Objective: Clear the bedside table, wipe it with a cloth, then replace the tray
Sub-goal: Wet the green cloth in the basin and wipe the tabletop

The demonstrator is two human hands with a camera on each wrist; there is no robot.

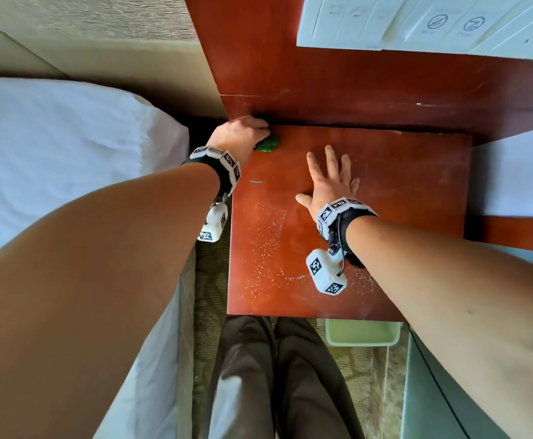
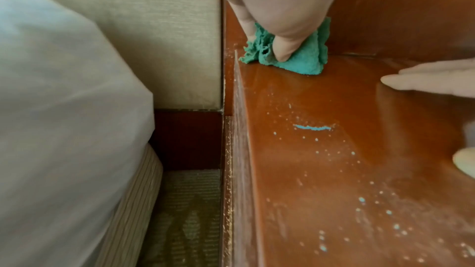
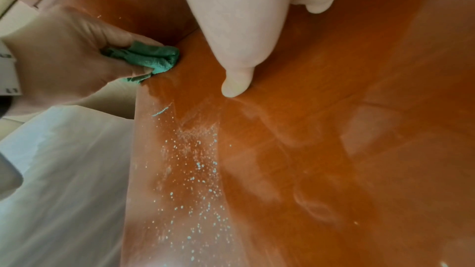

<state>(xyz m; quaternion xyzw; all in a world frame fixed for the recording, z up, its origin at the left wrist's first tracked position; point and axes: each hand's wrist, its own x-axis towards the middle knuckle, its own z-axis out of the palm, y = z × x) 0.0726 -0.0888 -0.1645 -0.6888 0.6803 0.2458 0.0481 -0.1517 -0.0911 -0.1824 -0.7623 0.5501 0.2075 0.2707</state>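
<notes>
The red-brown bedside table (image 1: 401,191) has a bare top speckled with pale drops and crumbs. My left hand (image 1: 243,133) grips a bunched green cloth (image 1: 268,143) and presses it into the table's far left corner, against the wooden back panel. The cloth (image 2: 295,56) shows under my fingers in the left wrist view, and the cloth (image 3: 154,59) appears again in the right wrist view. My right hand (image 1: 331,175) lies flat on the middle of the table, fingers spread and straight. No tray is on the tabletop.
A bed with white sheets (image 1: 53,172) runs along the left, close to the table. White leaflets (image 1: 433,23) lie on the wooden ledge behind. A pale green bin or tray (image 1: 363,332) sits on the carpet below the table's front edge. A short blue streak (image 2: 312,127) marks the tabletop.
</notes>
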